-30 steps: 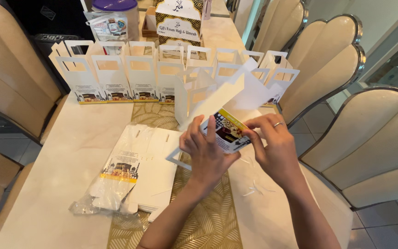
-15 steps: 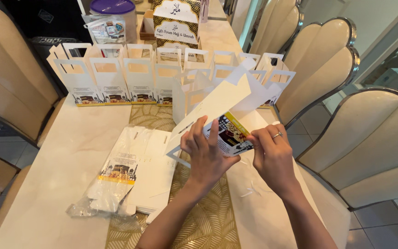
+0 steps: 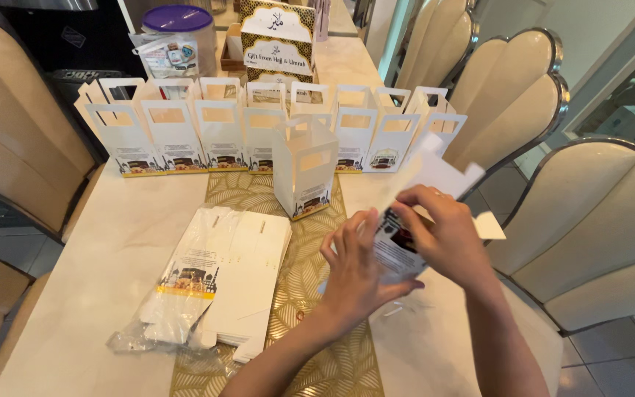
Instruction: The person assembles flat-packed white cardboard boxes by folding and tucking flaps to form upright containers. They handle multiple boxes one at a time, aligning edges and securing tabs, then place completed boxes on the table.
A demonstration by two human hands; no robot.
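Both my hands hold a flat white cardboard gift box blank with a printed panel, turned over above the table's right side. My left hand supports it from below with fingers spread against the printed face. My right hand, with a ring on one finger, pinches its upper flap. One assembled white box with a cut-out handle stands alone on the gold runner just beyond my hands.
A row of several assembled white handle boxes lines the far side of the marble table. A stack of flat blanks in a plastic wrapper lies at left. A purple-lidded jar and a larger printed box stand behind. Cream chairs surround the table.
The blank has been swung from upright in front of the lone box down and to the right. Both hands moved right with it, and the lone assembled box is now fully visible.
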